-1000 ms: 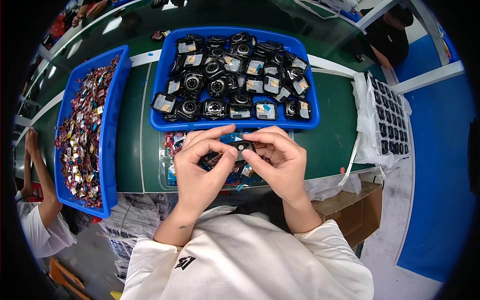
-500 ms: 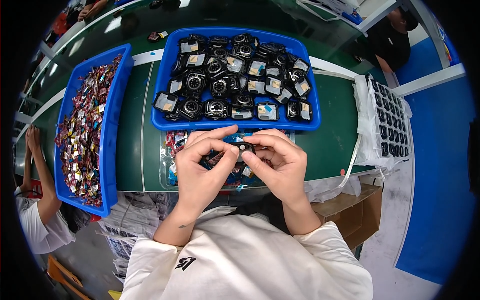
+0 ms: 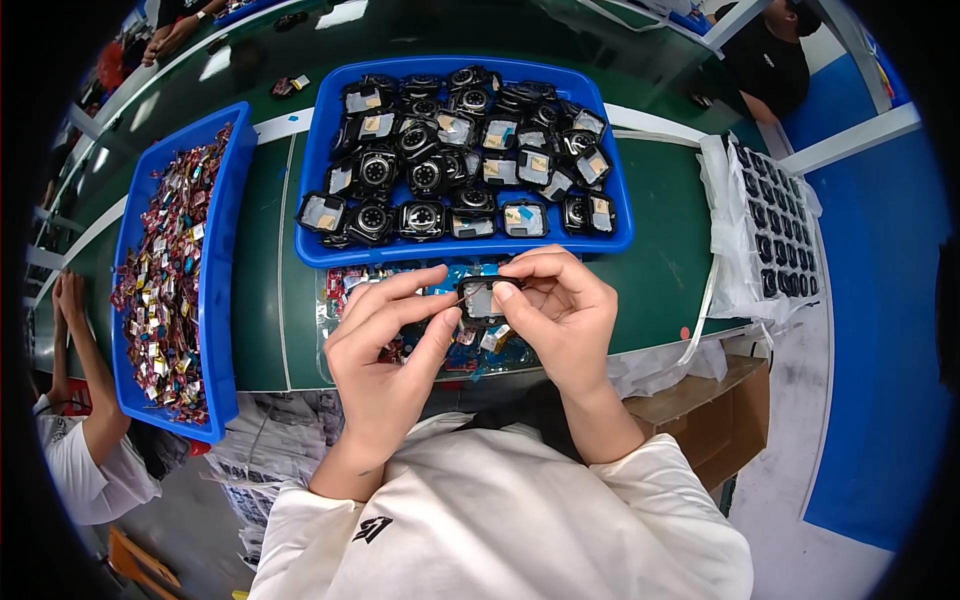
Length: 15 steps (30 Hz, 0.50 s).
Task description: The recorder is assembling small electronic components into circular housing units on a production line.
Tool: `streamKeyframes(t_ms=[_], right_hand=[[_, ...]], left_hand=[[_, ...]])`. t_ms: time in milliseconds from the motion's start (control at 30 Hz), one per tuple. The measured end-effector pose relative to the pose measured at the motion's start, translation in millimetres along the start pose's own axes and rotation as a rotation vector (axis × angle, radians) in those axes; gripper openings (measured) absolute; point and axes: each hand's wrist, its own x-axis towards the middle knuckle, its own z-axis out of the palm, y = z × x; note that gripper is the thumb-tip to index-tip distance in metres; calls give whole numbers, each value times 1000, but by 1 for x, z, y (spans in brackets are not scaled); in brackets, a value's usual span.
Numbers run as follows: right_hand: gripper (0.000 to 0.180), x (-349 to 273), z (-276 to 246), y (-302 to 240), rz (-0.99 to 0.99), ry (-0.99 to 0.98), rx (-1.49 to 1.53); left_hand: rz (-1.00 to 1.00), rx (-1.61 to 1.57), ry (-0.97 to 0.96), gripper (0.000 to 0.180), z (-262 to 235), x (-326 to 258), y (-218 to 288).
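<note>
My right hand (image 3: 562, 322) pinches a black square smartwatch case (image 3: 482, 312) between thumb and fingers. Its hollow side, with a pale grey inside, faces up. At the case's left edge is my left hand (image 3: 385, 335), fingers stretched and thumb apart from them. A thin dark reddish wire shows between the case and these fingertips; whether they touch it is unclear. Under both hands lies a clear tray (image 3: 326, 345) of small red circuit boards and blue pieces, partly hidden. Just beyond stands a blue bin (image 3: 310, 245) heaped with similar black watch cases.
A long blue bin (image 3: 222, 300) full of small red boards with wires stands at left. At right, a stack of trays (image 3: 775, 225) holds rows of black cases. A cardboard box (image 3: 720, 425) sits below the table edge. Other people work at left and far right.
The watch case has turned from edge-on to showing its hollow side. My left hand has loosened its grip and drawn slightly left; my right hand keeps hold.
</note>
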Motion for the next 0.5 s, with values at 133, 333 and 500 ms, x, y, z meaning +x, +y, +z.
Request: streamKeyframes(t_ms=[133, 333, 500], right_hand=[[15, 3, -3, -1, 154, -113, 192], [12, 1, -1, -7, 195, -62, 90], [15, -2, 0, 1, -111, -26, -186]], left_hand=[[59, 27, -29, 15, -2, 1, -2], [202, 209, -93, 14, -7, 2, 4], [-280, -308, -212, 16, -4, -5, 1]])
